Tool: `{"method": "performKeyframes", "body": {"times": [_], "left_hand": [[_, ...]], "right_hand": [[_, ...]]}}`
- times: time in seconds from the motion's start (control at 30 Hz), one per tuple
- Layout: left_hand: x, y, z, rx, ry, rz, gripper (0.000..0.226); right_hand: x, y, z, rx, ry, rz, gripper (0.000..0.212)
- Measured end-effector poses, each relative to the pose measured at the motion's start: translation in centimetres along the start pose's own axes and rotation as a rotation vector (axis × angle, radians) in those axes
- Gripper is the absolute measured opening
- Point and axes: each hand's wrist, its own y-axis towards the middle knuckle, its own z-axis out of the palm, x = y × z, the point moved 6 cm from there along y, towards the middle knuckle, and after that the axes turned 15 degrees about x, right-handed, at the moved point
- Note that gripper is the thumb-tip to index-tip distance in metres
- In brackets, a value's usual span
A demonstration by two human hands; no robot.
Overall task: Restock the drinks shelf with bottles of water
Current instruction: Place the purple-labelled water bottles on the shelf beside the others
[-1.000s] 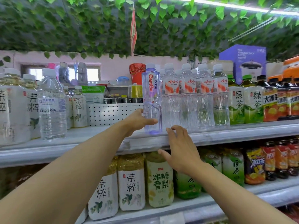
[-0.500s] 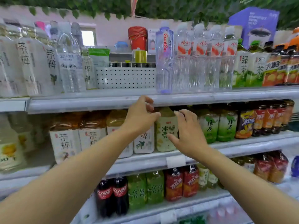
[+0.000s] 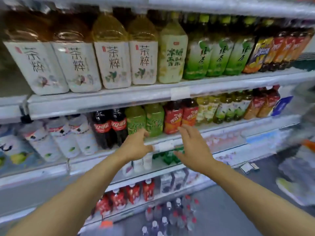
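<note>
Both my hands hang empty in front of the lower shelves. My left hand has loosely bent fingers and holds nothing. My right hand is spread with straight fingers, also empty. Down on the floor stands a pack of water bottles with red and white caps, below and between my arms. The top shelf that holds the water is out of view.
Large tea bottles fill the upper visible shelf. Cola bottles, green and red drinks stand on the shelf behind my hands. Small cartons line the lowest shelves. Wrapped goods lie on the floor at right.
My view has dropped from the top shelf to the lower shelves and floor. My left hand let go of the purple-tinted water bottle on the top shelf, and both hands came down empty.
</note>
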Motion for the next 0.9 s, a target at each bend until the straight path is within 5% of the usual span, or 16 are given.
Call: {"method": "performKeyframes", "body": {"times": [0.37,0.8,0.9], "left_hand": [[7.9,4.1,12.9,0.172,-0.054,-0.215,0.048],[17.9,5.0,28.8,0.206,-0.16,-0.488,0.047],[21.9,4.7,32.0,0.193,-0.201,-0.551,0.05]], "right_hand": [[-6.8,0.4,14.8,0.304,0.069,0.013,0.076],[-12.3,0.6,32.1,0.514,0.182,-0.032,0.06],[-11.9,0.9,37.0,0.609,0.166,-0.08,0.071]]}}
